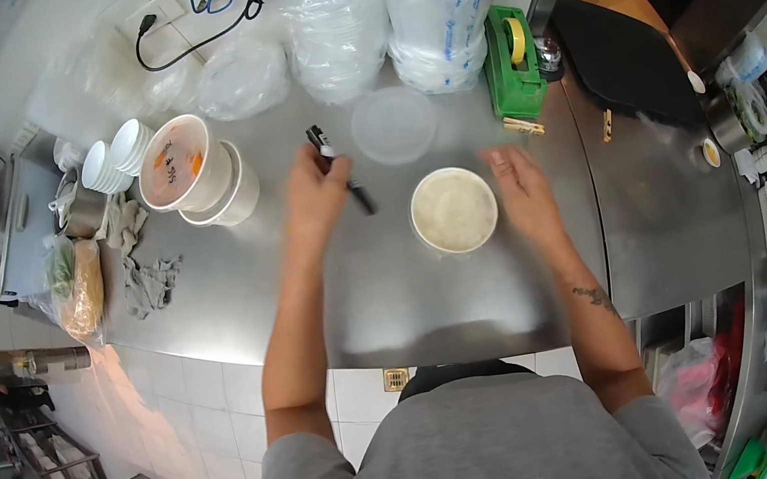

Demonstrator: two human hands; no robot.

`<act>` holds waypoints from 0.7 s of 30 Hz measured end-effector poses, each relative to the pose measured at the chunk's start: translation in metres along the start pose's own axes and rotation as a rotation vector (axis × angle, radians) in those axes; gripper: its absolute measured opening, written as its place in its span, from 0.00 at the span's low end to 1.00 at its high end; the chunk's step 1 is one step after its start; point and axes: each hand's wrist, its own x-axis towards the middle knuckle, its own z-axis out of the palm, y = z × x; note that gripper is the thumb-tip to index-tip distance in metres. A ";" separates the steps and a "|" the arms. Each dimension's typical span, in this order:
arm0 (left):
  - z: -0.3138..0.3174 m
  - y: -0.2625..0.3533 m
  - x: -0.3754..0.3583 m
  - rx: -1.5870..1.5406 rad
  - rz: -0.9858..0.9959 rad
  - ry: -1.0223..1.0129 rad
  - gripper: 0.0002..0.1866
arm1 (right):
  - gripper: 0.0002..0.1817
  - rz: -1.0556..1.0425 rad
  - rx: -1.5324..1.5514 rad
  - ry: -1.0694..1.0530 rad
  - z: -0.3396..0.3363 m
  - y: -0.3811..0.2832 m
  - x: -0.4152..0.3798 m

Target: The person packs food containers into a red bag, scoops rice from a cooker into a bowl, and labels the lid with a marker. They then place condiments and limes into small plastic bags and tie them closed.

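My left hand [316, 193] is closed around a black marker [320, 140], which sticks out above the fingers and below them. My right hand [521, 184] is open, fingers stretched out together just right of a round white tub [454, 211]. Pale, whitish contents show at the tub's top. A translucent round lid [392, 126] lies flat on the steel table behind the tub.
Two stacked tubs, the top one with a marked lid [171, 165], stand at left near grey cloths [151, 284]. Bagged stacks of containers [436, 18] line the wall. A green tape dispenser [514, 65] and wooden clothespins [524, 126] are at right.
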 end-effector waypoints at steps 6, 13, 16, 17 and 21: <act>0.051 0.052 -0.055 -1.295 -0.286 -0.288 0.16 | 0.19 0.119 0.314 -0.441 0.037 -0.066 -0.037; -0.019 0.062 -0.027 -1.336 0.134 -0.025 0.24 | 0.20 0.075 0.215 -0.290 -0.002 -0.025 -0.023; 0.005 0.045 -0.037 -1.179 0.000 -0.110 0.26 | 0.20 0.126 -0.067 -0.328 -0.008 -0.001 0.019; 0.011 0.035 -0.040 -1.180 -0.037 -0.209 0.25 | 0.21 0.199 -0.138 -0.435 -0.006 0.004 0.024; 0.041 0.044 -0.064 -1.095 -0.044 -0.014 0.19 | 0.22 0.204 0.009 -0.185 0.036 0.020 -0.006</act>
